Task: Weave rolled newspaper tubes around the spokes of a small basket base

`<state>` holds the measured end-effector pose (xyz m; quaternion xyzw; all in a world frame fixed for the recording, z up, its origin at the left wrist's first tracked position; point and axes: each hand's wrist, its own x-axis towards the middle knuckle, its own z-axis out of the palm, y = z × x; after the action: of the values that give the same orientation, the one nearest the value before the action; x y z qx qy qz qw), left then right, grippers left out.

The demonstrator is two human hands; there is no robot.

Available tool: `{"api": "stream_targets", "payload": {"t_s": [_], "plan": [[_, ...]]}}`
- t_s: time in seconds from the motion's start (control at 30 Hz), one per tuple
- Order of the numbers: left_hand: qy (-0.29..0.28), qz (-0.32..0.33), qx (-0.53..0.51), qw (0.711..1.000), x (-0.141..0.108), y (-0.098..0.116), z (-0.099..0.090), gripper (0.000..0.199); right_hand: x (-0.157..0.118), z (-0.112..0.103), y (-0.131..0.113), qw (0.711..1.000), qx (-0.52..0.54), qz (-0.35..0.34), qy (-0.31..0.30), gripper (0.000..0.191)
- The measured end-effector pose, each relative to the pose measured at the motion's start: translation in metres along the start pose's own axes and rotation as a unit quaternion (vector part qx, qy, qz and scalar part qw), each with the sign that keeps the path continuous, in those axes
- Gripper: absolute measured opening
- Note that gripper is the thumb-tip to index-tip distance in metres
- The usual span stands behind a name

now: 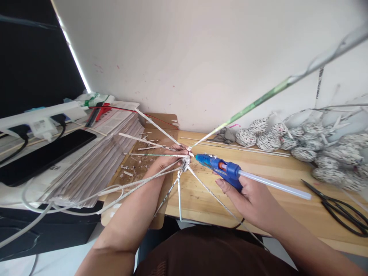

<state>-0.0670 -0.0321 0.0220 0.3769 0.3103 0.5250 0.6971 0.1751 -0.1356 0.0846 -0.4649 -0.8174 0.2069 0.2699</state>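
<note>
My left hand (169, 155) is closed around the hub of a small woven piece (185, 164) made of rolled paper strips, partly hiding it. Several strips fan out from it to the left and downward, and a long green-and-white paper strip (250, 106) runs up to the right. My right hand (247, 195) grips a blue hot glue gun (220, 166) with a clear glue stick (276, 185) sticking out of its back. The gun's nozzle points left and is right at the hub; I cannot tell whether it touches.
Black scissors (335, 205) lie at the right of the wooden table (276, 207). Woven paper balls (304, 142) sit along the wall. At left are a newspaper stack (115, 145), a phone (43, 155), a white power strip (43, 117) and a red-handled cutter (99, 111). Paper scraps litter brown cardboard (117, 191).
</note>
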Motion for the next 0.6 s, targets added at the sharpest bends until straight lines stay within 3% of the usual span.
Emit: {"api": "stream_targets", "payload": {"t_s": [0.3,0.47,0.6], "plan": [[-0.030,0.022,0.004,0.999,0.0011,-0.0029,-0.0020,0.022,-0.0004,-0.0039,-0.0063,0.999,0.021,-0.005,-0.026,0.016],[-0.006,0.019,0.018,1.000,0.0003,-0.0023,-0.0005,0.023,-0.0008,-0.0026,-0.0053,1.000,0.003,-0.007,-0.018,0.016],[-0.018,0.013,0.014,1.000,0.0013,-0.0025,-0.0024,0.021,-0.0001,-0.0012,-0.0057,1.000,0.002,-0.005,-0.016,0.017]]}}
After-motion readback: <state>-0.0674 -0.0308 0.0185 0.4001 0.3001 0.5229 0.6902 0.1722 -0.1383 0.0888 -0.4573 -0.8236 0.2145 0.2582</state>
